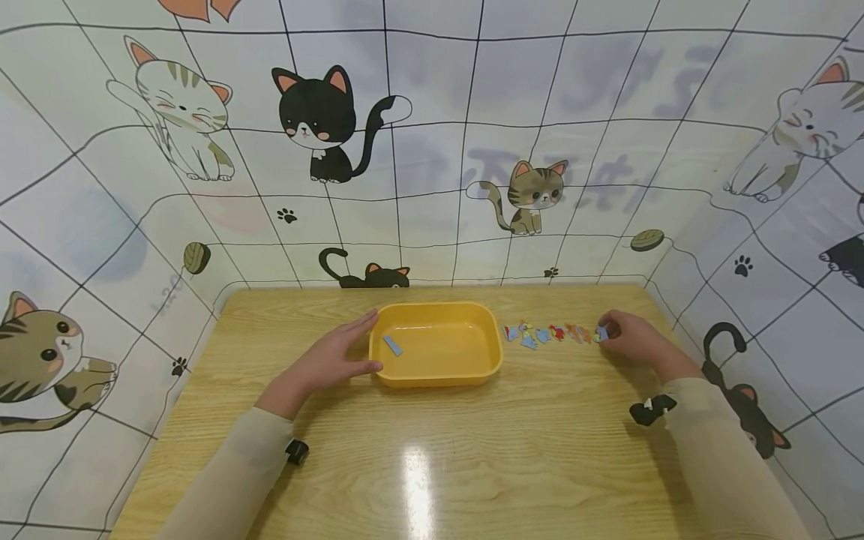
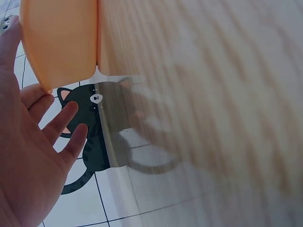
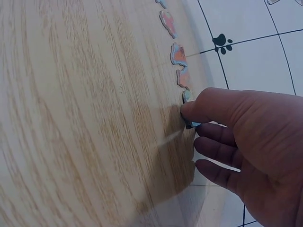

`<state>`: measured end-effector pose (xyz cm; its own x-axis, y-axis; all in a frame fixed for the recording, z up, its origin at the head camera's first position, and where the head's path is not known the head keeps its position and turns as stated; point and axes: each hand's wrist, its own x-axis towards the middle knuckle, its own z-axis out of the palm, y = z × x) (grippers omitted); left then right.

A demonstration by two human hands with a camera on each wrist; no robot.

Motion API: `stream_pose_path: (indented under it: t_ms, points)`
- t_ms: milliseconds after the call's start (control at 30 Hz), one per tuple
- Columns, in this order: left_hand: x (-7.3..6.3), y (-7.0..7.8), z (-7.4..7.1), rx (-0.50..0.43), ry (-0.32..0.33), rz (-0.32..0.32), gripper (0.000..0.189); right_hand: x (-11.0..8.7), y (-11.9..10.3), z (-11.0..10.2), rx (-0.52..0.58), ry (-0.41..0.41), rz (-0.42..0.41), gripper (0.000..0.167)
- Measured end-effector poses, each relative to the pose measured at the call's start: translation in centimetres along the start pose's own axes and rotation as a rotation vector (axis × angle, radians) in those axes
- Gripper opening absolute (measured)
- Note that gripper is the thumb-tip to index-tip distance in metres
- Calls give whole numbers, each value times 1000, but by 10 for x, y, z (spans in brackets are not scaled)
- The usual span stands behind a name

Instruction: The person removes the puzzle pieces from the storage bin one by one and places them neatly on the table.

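Note:
My left hand (image 1: 337, 352) spans the left end of a yellow plastic tray (image 1: 435, 381), thumb near the front corner and index finger at the back corner. The fingers (image 2: 64, 120) not touching the tray are spread and fairly straight. Inside the tray, a small blue strip (image 1: 392, 346) lies near the left wall. Right of the tray, my right hand (image 1: 633, 339) pinches a small bluish puzzle piece (image 1: 602, 333) between thumb and index finger, low over the table. That puzzle piece (image 3: 191, 125) is partly hidden by the thumb in the right wrist view.
Several colourful puzzle pieces (image 1: 556, 332) lie in a row between the tray and my right hand. The wooden table (image 1: 513, 457) meets a cat-patterned wall covering (image 1: 432, 172) at the back and sides. Dark wrist straps sit on both sleeves.

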<state>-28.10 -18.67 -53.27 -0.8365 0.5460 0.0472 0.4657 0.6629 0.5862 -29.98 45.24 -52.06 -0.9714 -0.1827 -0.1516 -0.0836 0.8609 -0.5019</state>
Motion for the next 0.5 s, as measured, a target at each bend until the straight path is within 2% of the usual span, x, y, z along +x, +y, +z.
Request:
stream_pose_path:
  t_ms: [167, 500]
  points:
    - [0, 0, 0, -7, 1, 6, 107, -1, 0, 0, 19, -5, -8, 48]
    - [0, 4, -1, -2, 4, 2, 103, -3, 2, -2, 19, 9, -26, 48]
